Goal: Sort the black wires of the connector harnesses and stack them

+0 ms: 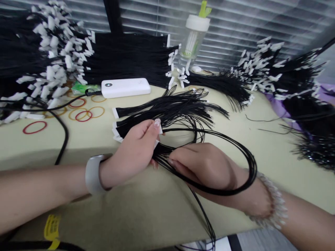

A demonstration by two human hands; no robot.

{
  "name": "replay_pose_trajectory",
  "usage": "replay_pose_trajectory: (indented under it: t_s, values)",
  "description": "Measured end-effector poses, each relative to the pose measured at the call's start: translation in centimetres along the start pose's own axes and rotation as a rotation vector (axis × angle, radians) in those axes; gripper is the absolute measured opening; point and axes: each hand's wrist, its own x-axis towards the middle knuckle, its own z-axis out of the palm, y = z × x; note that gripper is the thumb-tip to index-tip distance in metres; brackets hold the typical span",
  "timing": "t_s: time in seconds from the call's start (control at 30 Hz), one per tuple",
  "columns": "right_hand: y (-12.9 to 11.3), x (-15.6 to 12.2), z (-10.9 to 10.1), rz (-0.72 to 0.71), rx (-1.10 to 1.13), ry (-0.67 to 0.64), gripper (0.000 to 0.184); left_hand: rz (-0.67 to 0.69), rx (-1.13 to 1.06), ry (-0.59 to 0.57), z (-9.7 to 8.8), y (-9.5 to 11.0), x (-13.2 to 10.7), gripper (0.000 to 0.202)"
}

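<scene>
Bare forearms [52, 195] reach in from both sides; near the centre, the left hand [136, 143] clasps a black wire bundle [161, 150] by its white ends, and the right hand [206, 164] has its grip curled round it too, a loop crossing that forearm. Upper right of centre, a lidded clear bottle [192, 40] stands on the desk [146, 209], contents unclear; purple wrapping [276, 104] lies under other wires [309, 111], far right

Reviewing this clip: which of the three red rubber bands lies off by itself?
The leftmost red rubber band: it touches no other band, whereas the other two red rubber bands lie among yellow bands, closer to the white power bank.
</scene>
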Motion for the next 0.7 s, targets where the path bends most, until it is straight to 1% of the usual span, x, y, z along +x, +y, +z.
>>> replay_pose_trajectory:
  t_s: [0.13,0.23,0.3,0.4,0.43,0.47,0.5,0.53,0.57,0.63,0.67,0.7]
  values:
    - [0.0,0.0,0.0,0.009,-0.100,0.000,0.008,0.002,0.011,0.000,0.0,0.2,0.0,0.035]
    - [0.9,-0.1,-0.5,0.034,-0.130,0.013,0.011,-0.022,0.006,-0.016,-0.1,0.2,0.0,0.034]
    - [2.1,-0.3,-1.4,0.075,-0.130,-0.034,0.014,-0.041,-0.011,-0.019,-0.1,0.2,-0.1,0.034]
    - [4.2,-1.0,-3.8,0.188,-0.087,-0.130,0.013,-0.062,-0.048,-0.009,-0.2,0.2,-0.1,0.035]
    - [4.9,-1.2,-4.7,0.255,-0.067,-0.074,0.012,-0.066,-0.059,-0.014,-0.2,0.2,-0.1,0.035]
    - [5.4,-1.4,-5.5,0.342,-0.050,0.040,0.013,-0.070,-0.063,-0.023,-0.1,0.2,-0.1,0.035]
    - [5.9,-1.5,-6.1,0.419,-0.040,0.193,0.013,-0.071,-0.063,-0.032,-0.1,0.2,-0.1,0.035]
    - [6.3,-1.6,-6.7,0.473,0.007,0.375,0.013,-0.072,-0.061,-0.041,-0.1,0.2,-0.1,0.035]
    - [6.6,-1.6,-7.0,0.489,0.097,0.555,0.014,-0.074,-0.059,-0.048,-0.1,0.3,-0.1,0.035]
    - [6.9,-1.4,-7.5,0.430,0.406,0.854,0.018,-0.075,-0.059,-0.049,-0.1,0.3,-0.2,0.036]
    - [7.0,-1.2,-7.5,0.388,0.578,0.967,0.019,-0.073,-0.058,-0.053,-0.1,0.3,-0.2,0.036]
    - [7.1,-1.0,-7.6,0.364,0.721,1.044,0.019,-0.069,-0.051,-0.060,-0.2,0.3,-0.2,0.036]
